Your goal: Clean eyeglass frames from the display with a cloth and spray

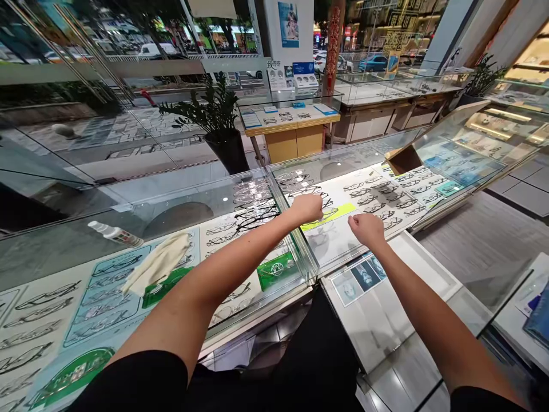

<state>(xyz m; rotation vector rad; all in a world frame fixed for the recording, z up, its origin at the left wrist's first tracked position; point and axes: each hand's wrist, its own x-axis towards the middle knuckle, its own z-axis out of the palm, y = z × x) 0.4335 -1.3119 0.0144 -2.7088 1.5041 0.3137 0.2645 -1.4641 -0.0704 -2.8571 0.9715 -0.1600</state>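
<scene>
Above the glass display counter (300, 252), my left hand (307, 208) is closed in a fist, with its fingers turned away from me. My right hand (369, 229) is closed too, a little nearer and to the right, thumb and forefinger pressed together. Whatever either hand may hold is hidden. A yellow strip (348, 209) shows between and beneath them, and thin spectacle frames (328, 216) appear near my left fingers; I cannot tell whether they touch. Under my right forearm, a white drawer (364, 337) stands pulled out, with a photo card (359, 279) at its far end.
On the counter's left part lie a white spray bottle (115, 233) and a cream cloth (159, 260). Rows of spectacles (381, 194) fill the case under the glass. A potted plant (225, 143) and a small display table (291, 123) stand beyond. A tilted panel (405, 160) rises at right.
</scene>
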